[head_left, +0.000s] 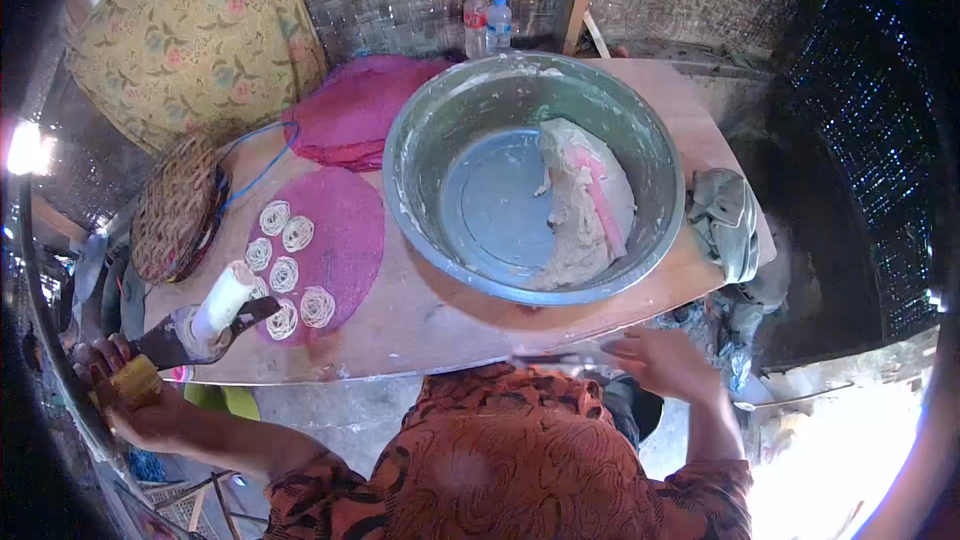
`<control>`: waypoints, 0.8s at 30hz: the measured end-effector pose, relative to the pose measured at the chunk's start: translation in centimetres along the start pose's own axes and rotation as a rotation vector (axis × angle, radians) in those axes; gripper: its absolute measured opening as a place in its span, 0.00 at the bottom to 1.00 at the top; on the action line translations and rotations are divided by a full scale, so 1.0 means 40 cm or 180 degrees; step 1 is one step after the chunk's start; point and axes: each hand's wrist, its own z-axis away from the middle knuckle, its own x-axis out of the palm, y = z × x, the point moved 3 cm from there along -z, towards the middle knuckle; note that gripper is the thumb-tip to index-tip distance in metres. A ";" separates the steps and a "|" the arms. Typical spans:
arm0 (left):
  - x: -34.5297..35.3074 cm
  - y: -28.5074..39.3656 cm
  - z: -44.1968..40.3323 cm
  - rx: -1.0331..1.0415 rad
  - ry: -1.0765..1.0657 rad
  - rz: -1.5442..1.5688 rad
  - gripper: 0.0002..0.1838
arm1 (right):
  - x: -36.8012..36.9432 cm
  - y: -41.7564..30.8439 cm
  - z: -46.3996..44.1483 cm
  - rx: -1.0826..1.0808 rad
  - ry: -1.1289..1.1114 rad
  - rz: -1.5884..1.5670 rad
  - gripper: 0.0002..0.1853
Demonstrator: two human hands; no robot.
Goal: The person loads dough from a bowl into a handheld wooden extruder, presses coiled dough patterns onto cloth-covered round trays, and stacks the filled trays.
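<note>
My left hand [130,395] is wrapped round the yellowish handle of a dark wooden tool [185,345]. A white cylinder [224,300] stands up from the tool, beside a round pink mesh sheet [345,240] that bears several coiled noodle-like nests [283,274]. My right hand [655,360] is at the table's front edge, its fingers closed round a thin, blurred grey object [565,360]. Beyond it sits a large metal basin [410,255] with pale dough [575,240] along its right side and a pink tool [600,202] lying on the dough.
The wooden table [440,330] also carries a pile of pink mesh sheets [360,105], a woven basket [175,208] with a blue cord [238,185] and a grey-green cloth [725,220]. Two plastic bottles [487,25] stand behind the basin. Floral fabric [205,35] hangs at the back left.
</note>
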 end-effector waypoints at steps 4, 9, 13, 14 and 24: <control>-0.037 0.000 -0.029 -0.0062 0.0003 -0.0061 0.13 | -0.205 0.019 0.121 -0.0245 0.0075 -0.0497 0.16; -0.076 -0.045 -0.052 0.0023 -0.0067 0.0045 0.14 | -0.448 -0.049 0.096 0.0293 0.0892 0.0610 0.16; 0.064 -0.041 -0.010 0.0093 -0.0123 -0.0064 0.07 | -0.415 -0.058 -0.167 0.0195 0.1050 0.1717 0.17; 0.093 -0.041 -0.003 0.0122 -0.0045 -0.0082 0.08 | -0.392 -0.064 -0.241 0.0218 0.0913 0.1866 0.14; -0.034 -0.092 -0.013 0.0090 0.0194 -0.0911 0.07 | -0.172 -0.072 -0.713 0.0755 -0.0401 0.2528 0.15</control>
